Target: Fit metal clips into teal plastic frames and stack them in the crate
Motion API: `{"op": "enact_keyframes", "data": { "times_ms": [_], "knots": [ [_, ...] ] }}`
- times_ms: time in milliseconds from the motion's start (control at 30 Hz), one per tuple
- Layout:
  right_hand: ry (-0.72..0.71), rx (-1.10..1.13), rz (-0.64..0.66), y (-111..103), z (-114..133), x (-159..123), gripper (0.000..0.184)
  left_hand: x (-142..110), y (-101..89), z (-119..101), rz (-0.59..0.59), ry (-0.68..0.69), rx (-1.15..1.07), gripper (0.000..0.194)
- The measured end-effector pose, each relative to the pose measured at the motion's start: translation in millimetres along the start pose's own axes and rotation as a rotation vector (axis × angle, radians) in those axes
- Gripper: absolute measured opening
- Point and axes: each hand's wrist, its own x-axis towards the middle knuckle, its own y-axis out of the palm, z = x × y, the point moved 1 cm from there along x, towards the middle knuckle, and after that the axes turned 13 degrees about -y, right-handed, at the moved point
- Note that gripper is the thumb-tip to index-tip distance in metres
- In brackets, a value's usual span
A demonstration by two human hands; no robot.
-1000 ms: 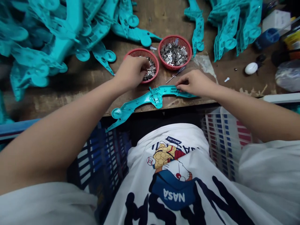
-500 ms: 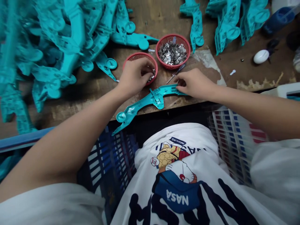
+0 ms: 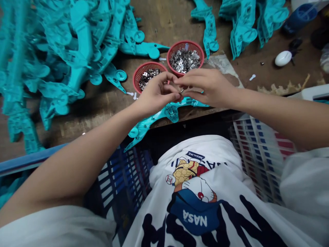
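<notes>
My left hand (image 3: 158, 94) is closed, fingers curled and fingertips pinched in front of the baskets. My right hand (image 3: 212, 87) meets it, with its index finger and thumb reaching the left fingertips. A thin bit of metal (image 3: 181, 91) glints between them; I cannot tell whether it is held or lies behind. Below the hands, a long curved teal plastic part (image 3: 171, 113) lies across the table edge, partly covered by them. Just behind are a red basket of small metal clips (image 3: 135, 76), partly hidden by my left hand, and a second, fuller red basket (image 3: 202, 56).
A large pile of teal parts (image 3: 82, 44) covers the left of the table. More teal parts (image 3: 243, 32) stand stacked at the back right. Small white pieces (image 3: 252, 77) and a white egg-shaped object (image 3: 283, 58) lie about. Plastic crates (image 3: 253, 147) stand below the edge.
My left hand has come out of the left basket and moved right. My right hand has left the end of the teal part and moved left to meet it.
</notes>
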Motion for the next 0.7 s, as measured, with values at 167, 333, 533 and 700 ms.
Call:
{"op": "enact_keyframes", "data": {
  "times_ms": [167, 333, 533, 700],
  "knots": [
    [-0.045, 0.065, 0.063, -3, 2, -1, 0.049, -11, 13.5, -1, 0.052, 0.036, -0.061, 0.041],
    [0.104, 0.003, 0.02, -12, -25, 2, 0.028, -20, 33.0, 0, -0.061, 0.097, 0.33, 0.042],
    [0.038, 0.117, 0.149, 5, -58, 3, 0.028, -26, 47.6, 3, 0.083, 0.237, 0.594, 0.043],
    [0.087, 0.255, 0.238, 16, -56, 3, 0.01, -19, 34.0, -1, 0.188, 0.236, 0.55, 0.046]
  ]
}}
